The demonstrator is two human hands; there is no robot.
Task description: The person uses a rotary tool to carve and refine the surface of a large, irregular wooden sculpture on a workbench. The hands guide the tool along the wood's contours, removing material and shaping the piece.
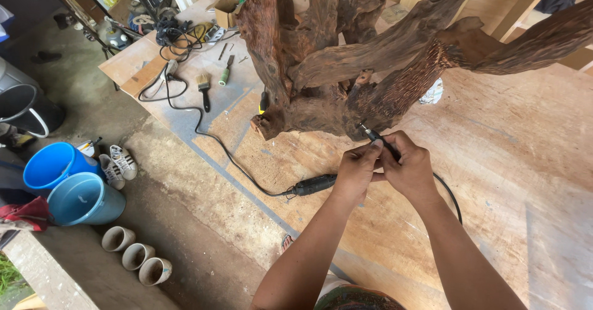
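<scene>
1. Both hands, left hand [357,169] and right hand [409,169], are closed around a thin black carving handpiece [378,138].
2. Its tip touches the big root sculpture [346,57]; the carving step seems underway.
3. Next move needs steady, light pressure.
4. Farther lie the motor unit [315,184] and a brush [204,89].

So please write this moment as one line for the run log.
left hand: grips tool handpiece | right hand: grips handpiece | tip: at carved root | motor unit: on board
</scene>
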